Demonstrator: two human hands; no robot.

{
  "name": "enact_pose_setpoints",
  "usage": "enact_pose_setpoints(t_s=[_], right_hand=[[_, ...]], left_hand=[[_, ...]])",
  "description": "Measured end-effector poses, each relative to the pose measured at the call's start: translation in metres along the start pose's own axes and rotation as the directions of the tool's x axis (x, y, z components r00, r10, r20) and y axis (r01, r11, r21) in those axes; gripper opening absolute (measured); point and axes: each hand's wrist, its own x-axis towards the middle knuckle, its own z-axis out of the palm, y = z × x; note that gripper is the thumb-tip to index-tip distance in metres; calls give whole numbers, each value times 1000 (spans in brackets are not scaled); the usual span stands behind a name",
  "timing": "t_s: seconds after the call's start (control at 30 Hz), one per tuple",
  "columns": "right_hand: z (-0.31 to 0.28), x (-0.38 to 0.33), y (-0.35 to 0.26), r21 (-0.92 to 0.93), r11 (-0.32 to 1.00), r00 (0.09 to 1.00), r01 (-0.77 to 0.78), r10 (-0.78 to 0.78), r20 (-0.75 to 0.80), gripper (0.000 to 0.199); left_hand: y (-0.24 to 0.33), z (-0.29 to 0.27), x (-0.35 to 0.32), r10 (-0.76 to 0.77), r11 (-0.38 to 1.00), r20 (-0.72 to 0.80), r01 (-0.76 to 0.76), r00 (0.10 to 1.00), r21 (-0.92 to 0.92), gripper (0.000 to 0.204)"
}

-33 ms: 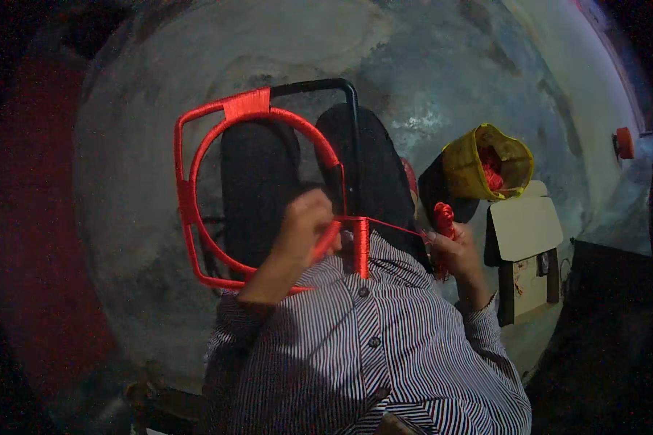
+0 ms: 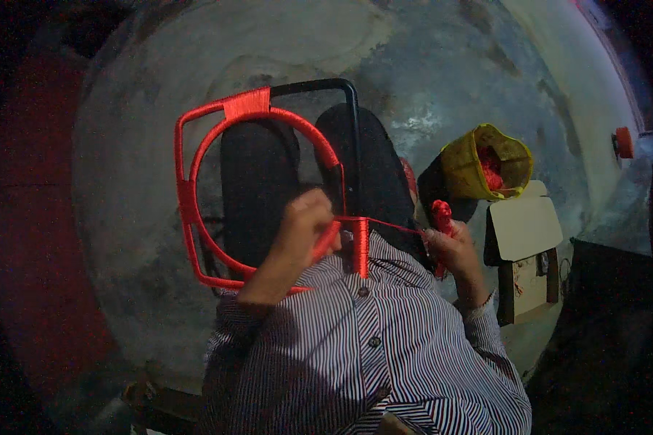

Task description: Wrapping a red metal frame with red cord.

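Left hand [image 2: 306, 221] grips the red-wrapped frame [image 2: 185, 196], steadying it. Right hand [image 2: 450, 246] clasps a thread spool [image 2: 440, 214], keeping the red thread [image 2: 392, 226] taut for winding.

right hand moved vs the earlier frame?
No. The right hand, gripping the red thread bundle, sits at the same spot beside the yellow bag on the floor; no shift either way.

A squarish metal frame [image 2: 196, 196] with a ring inside stands tilted on the person's lap, mostly wound in red cord, its top right corner still bare black; a taut red cord [image 2: 395, 226] runs rightward to a small red spool [image 2: 441, 214], held upright.
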Motion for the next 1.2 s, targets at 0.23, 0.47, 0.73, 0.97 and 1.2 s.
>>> enact_pose_setpoints(t_s=[0.23, 0.47, 0.73, 0.97, 1.2], right_hand=[[-12, 62, 2, -359, 887, 944, 290, -326, -44, 22], [83, 62, -94, -704, 253, 705, 664, -527, 476, 41], [68, 78, -71, -734, 223, 558, 641, -793, 246, 36], [83, 71, -38, -655, 306, 694, 691, -535, 482, 37], [71, 69, -36, -523, 529, 734, 668, -584, 346, 36]], left_hand=[[-1, -18, 2, -85, 995, 130, 91, 988, -42, 17], [-2, 22, -10, 643, 747, -25, -619, 766, 244, 44], [-16, -9, 6, 371, 928, -171, -356, 913, 112, 39], [-13, -9, 8, 141, 987, -13, -141, 990, -76, 30], [-16, -14, 8, 93, 994, 9, -92, 996, -53, 19]])
